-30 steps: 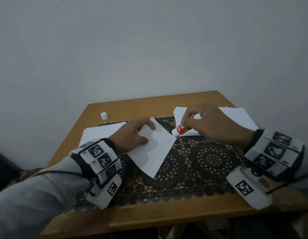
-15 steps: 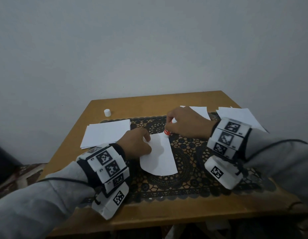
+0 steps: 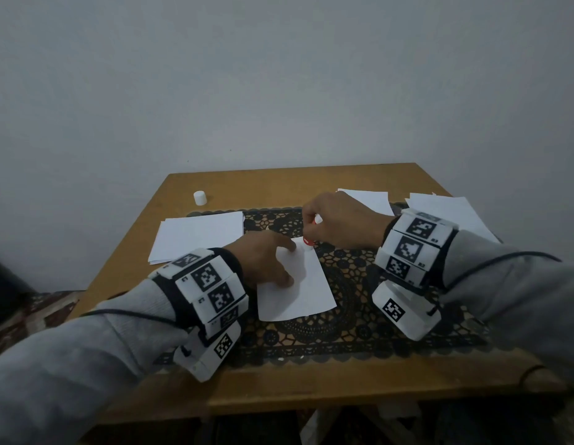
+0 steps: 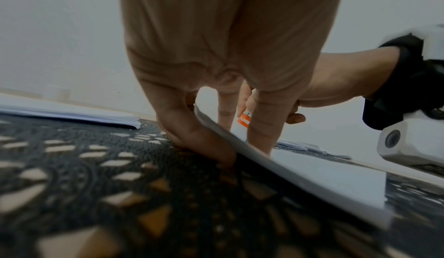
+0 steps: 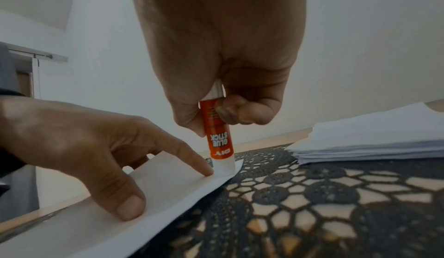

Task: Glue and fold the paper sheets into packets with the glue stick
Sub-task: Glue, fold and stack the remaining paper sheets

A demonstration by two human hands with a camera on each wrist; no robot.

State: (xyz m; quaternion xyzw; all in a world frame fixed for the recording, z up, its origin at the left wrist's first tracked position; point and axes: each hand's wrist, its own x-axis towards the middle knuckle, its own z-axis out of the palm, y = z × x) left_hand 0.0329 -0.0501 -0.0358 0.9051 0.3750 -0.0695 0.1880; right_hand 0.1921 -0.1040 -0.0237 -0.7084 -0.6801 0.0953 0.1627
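A white paper sheet (image 3: 298,293) lies on the black lace mat (image 3: 359,319) in the middle of the table. My left hand (image 3: 284,264) presses it down with straight index finger and thumb (image 5: 129,209); the sheet's left edge curls up against the other fingers (image 4: 192,138). My right hand (image 3: 311,231) grips a red-and-white glue stick (image 5: 217,138), upright with its tip on the sheet's far corner, just beyond my left index fingertip. The glue stick (image 3: 308,241) shows as a small red band under the right fingers.
A white cap (image 3: 200,198) stands at the table's far left. A stack of white sheets (image 3: 199,236) lies left of the mat, another stack (image 3: 452,213) at the far right, and a loose sheet (image 3: 366,199) behind my right hand. The wooden table (image 3: 279,184) meets a wall.
My right hand carried the glue stick from the right stack to the sheet's far corner and stood it upright. My left hand turned the sheet from a diamond to nearly square and presses it.
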